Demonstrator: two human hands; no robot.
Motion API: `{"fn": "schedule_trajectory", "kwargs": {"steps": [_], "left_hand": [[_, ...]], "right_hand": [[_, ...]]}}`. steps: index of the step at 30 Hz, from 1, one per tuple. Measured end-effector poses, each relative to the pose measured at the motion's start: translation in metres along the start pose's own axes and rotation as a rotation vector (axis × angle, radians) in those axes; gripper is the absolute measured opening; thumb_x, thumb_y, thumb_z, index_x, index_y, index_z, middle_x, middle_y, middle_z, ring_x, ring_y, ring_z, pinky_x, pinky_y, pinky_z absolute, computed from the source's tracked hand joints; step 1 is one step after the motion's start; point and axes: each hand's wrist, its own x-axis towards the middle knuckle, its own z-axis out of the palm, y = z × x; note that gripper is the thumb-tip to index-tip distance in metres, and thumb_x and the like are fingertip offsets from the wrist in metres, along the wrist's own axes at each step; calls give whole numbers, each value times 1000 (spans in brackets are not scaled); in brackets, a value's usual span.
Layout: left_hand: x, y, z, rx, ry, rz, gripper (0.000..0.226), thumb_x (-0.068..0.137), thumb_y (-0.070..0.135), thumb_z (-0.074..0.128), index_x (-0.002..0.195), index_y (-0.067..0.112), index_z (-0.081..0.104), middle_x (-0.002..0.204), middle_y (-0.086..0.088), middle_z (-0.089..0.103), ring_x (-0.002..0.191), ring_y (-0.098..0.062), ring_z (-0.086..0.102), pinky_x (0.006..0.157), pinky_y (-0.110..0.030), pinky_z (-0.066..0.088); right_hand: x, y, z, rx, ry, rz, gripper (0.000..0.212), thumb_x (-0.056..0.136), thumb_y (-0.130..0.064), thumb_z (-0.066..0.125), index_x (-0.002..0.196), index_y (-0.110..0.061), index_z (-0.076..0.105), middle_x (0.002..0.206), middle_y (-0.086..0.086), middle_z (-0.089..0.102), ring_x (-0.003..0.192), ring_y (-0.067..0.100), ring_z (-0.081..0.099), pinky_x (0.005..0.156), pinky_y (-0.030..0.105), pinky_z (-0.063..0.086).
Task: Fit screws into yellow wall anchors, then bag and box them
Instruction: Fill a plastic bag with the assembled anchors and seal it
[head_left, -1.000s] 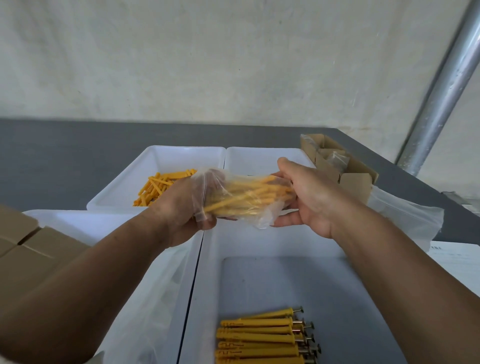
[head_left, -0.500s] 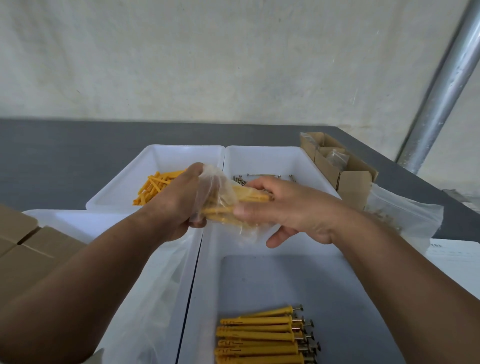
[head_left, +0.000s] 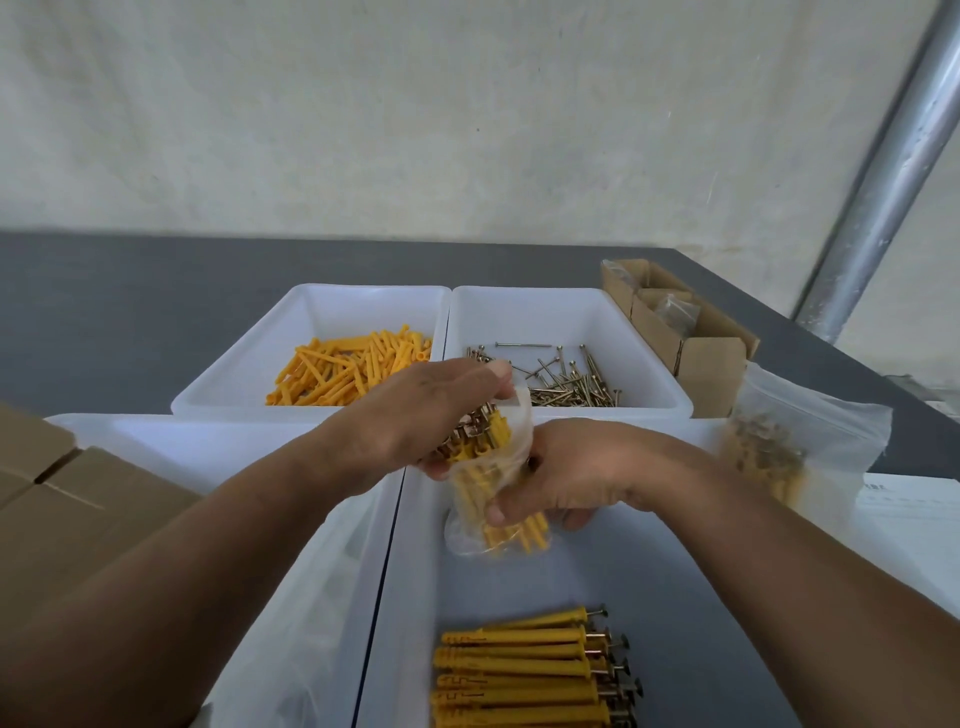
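A clear bag (head_left: 493, 488) packed with fitted anchors (head_left: 511, 530), screw heads uppermost at its mouth, was held roughly upright above the far end of the near tray (head_left: 415, 561). Its open top was pinched by the left hand (head_left: 415, 415), while its lower half was gripped from the right side by the right hand (head_left: 566, 478), thumb across the front. The mouth appeared unsealed, so the bagging of this lot was judged nearly done, with closing and boxing left.

Below, in the same tray, a neat row of assembled anchors (head_left: 524, 670) was laid ready for a further bag. Beyond it, loose yellow anchors (head_left: 353, 364) were heaped in the far left tray (head_left: 311, 296) and loose screws (head_left: 566, 384) in the far right tray (head_left: 654, 364), so much fitting was judged to remain.

At the right, a second filled bag (head_left: 769, 452) was propped beside an open cardboard box (head_left: 691, 338), not yet boxed; something in clear plastic was seen inside the box. Closed cartons (head_left: 78, 509) were stacked at the left on the grey table (head_left: 130, 312).
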Motion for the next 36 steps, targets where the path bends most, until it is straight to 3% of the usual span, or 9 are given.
{"fn": "schedule_trajectory", "kwargs": {"steps": [3,5,9,11,15,19,24,30,36], "left_hand": [[-2,2,-5,-46,-64,-21,44,70,64,66,101,34,72,94,13,69,57,1,59,56,-21,49],[-3,-1,-8,-9,-108,-18,39,68,42,85,104,31,71,97,10,66,58,-3,59,58,-19,49],[-1,-7,-12,94,-88,18,37,78,1,75,101,30,72,112,8,58,72,-18,62,58,-19,51],[-1,-8,-14,76,-84,22,37,78,-4,71,96,29,74,110,7,59,69,-18,60,56,-19,50],[-1,-8,-17,97,-80,33,40,75,-10,65,92,26,71,103,8,60,60,-11,60,56,-21,50],[0,-8,-17,140,-14,53,38,74,-13,62,94,19,63,102,4,62,56,-9,59,53,-22,48],[5,-4,-25,-52,258,53,25,81,-7,64,88,17,64,94,-2,70,66,-8,61,51,-19,50],[4,-4,-22,-162,303,53,14,84,0,68,85,14,69,84,-7,68,64,-8,61,56,-20,52],[5,-5,-18,-235,307,79,19,84,-6,65,81,12,68,86,-15,67,78,-28,63,56,-18,51]], "right_hand": [[0,-1,1,-30,-6,14,39,78,-43,79,108,-19,69,95,9,67,79,16,63,77,32,59],[-5,-3,-2,-75,5,28,39,78,-45,78,107,-20,69,103,12,69,84,18,67,74,30,61],[-19,-10,-18,-206,152,46,40,71,-52,80,94,-26,61,87,2,68,74,15,71,58,24,58],[-23,-13,-24,-245,304,11,61,66,-54,82,111,-28,52,98,-6,63,78,13,68,65,31,59],[-25,-15,-27,-224,391,-201,64,70,-40,83,117,-55,41,115,-12,49,97,10,58,80,37,53],[-25,-15,-27,-301,387,-262,18,76,-33,80,77,-35,62,88,-13,60,79,2,59,67,27,50],[-31,-11,-39,-132,453,-303,19,74,-28,82,74,-30,63,72,-12,67,64,7,63,67,38,58],[-31,-13,-36,-189,495,-333,27,72,-37,82,68,-25,59,62,-19,59,56,-1,50,58,24,42],[-29,-12,-35,-208,411,-198,53,63,-61,76,106,-47,49,85,-13,56,74,3,55,63,30,43]]}}
